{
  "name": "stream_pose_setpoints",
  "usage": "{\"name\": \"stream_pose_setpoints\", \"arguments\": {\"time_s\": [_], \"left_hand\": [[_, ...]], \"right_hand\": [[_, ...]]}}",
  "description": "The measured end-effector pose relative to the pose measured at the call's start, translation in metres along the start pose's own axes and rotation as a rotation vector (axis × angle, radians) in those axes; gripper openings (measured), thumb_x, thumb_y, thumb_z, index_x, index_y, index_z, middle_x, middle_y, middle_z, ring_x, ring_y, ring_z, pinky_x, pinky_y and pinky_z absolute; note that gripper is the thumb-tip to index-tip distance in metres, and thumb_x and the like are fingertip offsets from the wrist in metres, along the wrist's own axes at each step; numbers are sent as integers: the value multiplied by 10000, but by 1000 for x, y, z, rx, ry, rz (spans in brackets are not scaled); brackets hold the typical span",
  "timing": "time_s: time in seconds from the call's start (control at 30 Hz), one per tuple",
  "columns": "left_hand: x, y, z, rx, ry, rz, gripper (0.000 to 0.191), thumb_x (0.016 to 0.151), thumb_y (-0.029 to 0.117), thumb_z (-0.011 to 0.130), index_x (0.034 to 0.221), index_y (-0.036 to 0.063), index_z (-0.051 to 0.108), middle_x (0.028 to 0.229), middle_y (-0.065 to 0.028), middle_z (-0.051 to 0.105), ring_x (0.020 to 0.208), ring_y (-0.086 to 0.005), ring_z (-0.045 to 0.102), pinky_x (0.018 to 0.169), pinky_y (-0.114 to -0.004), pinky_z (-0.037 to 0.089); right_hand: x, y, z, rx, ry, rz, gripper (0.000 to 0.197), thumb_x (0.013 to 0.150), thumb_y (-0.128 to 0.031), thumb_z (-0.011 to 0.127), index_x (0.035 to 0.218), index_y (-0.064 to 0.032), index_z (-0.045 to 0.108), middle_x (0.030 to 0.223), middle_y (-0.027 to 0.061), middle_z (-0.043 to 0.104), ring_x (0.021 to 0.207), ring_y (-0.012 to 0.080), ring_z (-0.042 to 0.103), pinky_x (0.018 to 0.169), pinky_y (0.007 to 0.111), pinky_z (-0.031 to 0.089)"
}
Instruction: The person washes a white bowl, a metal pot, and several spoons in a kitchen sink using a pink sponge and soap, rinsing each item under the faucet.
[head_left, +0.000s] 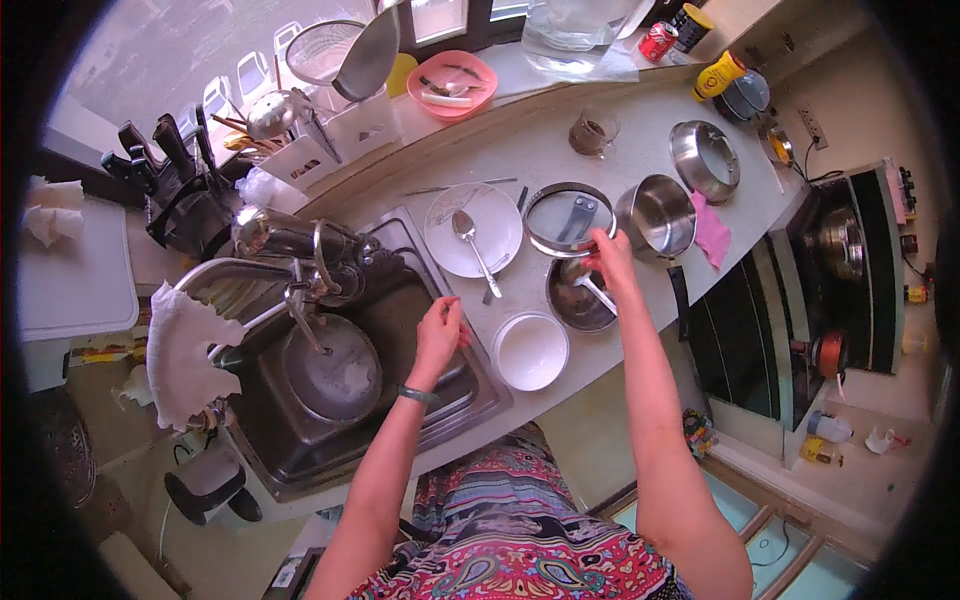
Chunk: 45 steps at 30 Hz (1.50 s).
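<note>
My right hand (613, 262) pinches the near rim of a round glass lid with a steel band (571, 217). A dark handle part shows within the lid's circle. Just below that hand is a dark metal pan (566, 304) with a steel ladle (579, 274) lying in it. My left hand (441, 334) hovers over the right edge of the steel sink (405, 382), fingers loosely curled, with nothing visible in it. A white bowl (531, 351) stands to its right. Farther back, a white plate (442, 247) carries a metal spoon (472, 244).
Right of the lid stand a steel saucepan (660, 214), a pink cloth (711, 232) and a steel basin (705, 161). A glass cup (592, 133) sits behind. The sink holds a round pan (337, 375) under the faucet (307, 322). A knife block (187, 217) is at left.
</note>
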<state>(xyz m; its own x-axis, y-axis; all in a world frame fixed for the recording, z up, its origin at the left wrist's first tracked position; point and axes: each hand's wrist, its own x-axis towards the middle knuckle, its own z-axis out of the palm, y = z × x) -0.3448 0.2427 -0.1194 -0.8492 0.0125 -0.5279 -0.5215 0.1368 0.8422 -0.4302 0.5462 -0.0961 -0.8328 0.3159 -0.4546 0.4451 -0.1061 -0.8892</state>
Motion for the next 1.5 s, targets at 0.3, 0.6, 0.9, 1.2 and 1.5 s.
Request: {"name": "stream_pose_setpoints", "arguments": {"time_s": [0.3, 0.6, 0.9, 1.2, 1.5], "left_hand": [[17, -10, 3, -137, -98, -77, 256, 923, 202, 446, 1084, 13, 510, 732, -99, 597, 586, -146, 590, 529, -262, 500], [-25, -4, -18, -353, -101, -136, 234, 935, 186, 426, 1076, 31, 530, 756, -57, 592, 625, -117, 580, 573, -239, 499], [-106, 2, -45, -488, -210, -154, 240, 936, 208, 447, 1061, 33, 553, 759, -38, 584, 654, -93, 563, 598, -213, 489], [-202, -58, -56, -810, -385, -318, 355, 977, 309, 344, 1200, 43, 422, 905, -89, 585, 856, -186, 601, 815, -325, 490], [-203, -194, -211, -912, 341, -370, 207, 973, 268, 368, 924, 84, 448, 579, 46, 318, 451, -28, 261, 374, -199, 208]], "right_hand": [[61, -19, 23, 38, -58, -47, 276, 838, -261, 562, 813, 14, 553, 725, 91, 595, 496, 154, 576, 428, 239, 471], [-22, 31, -42, -1408, -141, -212, 215, 760, -218, 647, 664, -27, 666, 661, 90, 658, 627, 131, 638, 587, 329, 498], [-61, -5, -38, -860, -394, 85, 190, 794, -177, 608, 707, -12, 644, 606, 38, 618, 455, 70, 478, 422, 222, 366], [-214, 41, 193, -506, -787, 184, 209, 866, -196, 530, 855, -2, 605, 733, 76, 655, 475, 59, 506, 443, 196, 411], [-158, 386, 390, -1199, -864, -846, 223, 827, -205, 533, 919, -27, 630, 853, 156, 642, 693, 282, 612, 603, 383, 485]]}}
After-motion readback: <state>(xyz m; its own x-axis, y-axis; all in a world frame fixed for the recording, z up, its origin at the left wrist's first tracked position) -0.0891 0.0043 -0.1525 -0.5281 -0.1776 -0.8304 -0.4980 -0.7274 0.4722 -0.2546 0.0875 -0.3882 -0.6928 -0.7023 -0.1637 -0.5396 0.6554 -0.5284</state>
